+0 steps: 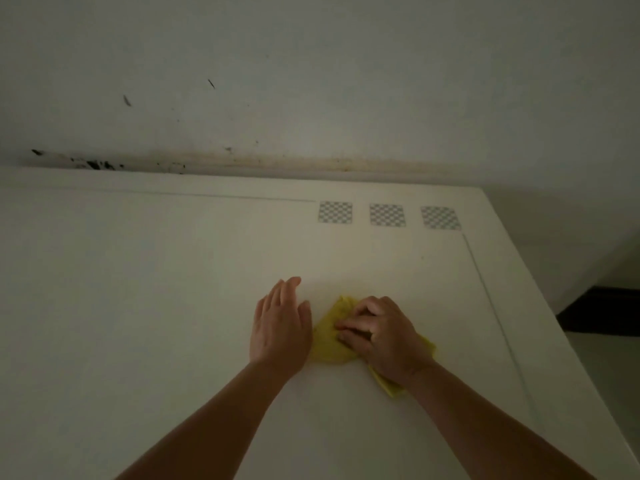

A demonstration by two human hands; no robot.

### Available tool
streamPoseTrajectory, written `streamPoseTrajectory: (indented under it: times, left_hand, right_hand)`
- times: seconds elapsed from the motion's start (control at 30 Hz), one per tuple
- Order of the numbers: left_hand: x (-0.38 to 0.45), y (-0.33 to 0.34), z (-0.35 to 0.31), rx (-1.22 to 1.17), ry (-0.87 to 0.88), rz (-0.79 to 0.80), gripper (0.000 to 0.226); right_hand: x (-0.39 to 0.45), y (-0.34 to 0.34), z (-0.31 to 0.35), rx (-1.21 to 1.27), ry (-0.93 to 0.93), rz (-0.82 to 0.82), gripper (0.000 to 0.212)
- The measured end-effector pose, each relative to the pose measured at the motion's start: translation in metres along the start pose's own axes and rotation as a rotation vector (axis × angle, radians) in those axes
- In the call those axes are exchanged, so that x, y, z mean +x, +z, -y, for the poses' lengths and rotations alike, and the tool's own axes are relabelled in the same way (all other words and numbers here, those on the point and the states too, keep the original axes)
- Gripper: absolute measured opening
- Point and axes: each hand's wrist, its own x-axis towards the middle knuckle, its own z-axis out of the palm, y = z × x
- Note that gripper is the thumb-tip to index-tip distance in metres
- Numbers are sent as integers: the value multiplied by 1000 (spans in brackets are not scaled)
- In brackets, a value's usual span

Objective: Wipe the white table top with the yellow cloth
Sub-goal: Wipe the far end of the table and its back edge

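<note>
The yellow cloth [329, 337] lies bunched on the white table top [145, 289], right of centre. My right hand [381, 337] presses down on it with curled fingers gripping the fabric; cloth edges stick out on the left and below the wrist. My left hand [280, 323] rests flat on the table just left of the cloth, fingers together and extended, holding nothing. Its thumb side nearly touches the cloth's edge.
Three grey checkered square markers [387, 215] sit in a row near the table's far right. A stained white wall [311, 81] runs along the far edge. The table's right edge [554, 341] drops to the floor with a dark skirting [602, 310].
</note>
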Motion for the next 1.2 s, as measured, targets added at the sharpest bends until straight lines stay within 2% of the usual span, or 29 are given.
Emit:
streamPoseTrajectory:
  times: [0.17, 0.4, 0.6, 0.83, 0.93, 1.2]
  left_hand:
    - [55, 31, -14, -4, 15, 13, 42]
    - [129, 74, -37, -4, 26, 109, 51]
    - [141, 94, -34, 95, 19, 112, 63]
    - [141, 89, -32, 168, 67, 174, 53]
    - [141, 88, -33, 173, 61, 184, 50]
    - [141, 87, -33, 167, 56, 192, 49]
  right_hand:
    - [68, 3, -34, -50, 17, -51, 21]
    - [145, 4, -80, -121, 72, -114, 22]
    - [205, 2, -116, -132, 141, -178, 23]
    - [248, -9, -145, -307, 468, -364, 29]
    - [252, -18, -154, -372, 602, -382, 36]
    - [231, -60, -189, -529, 749, -396, 41]
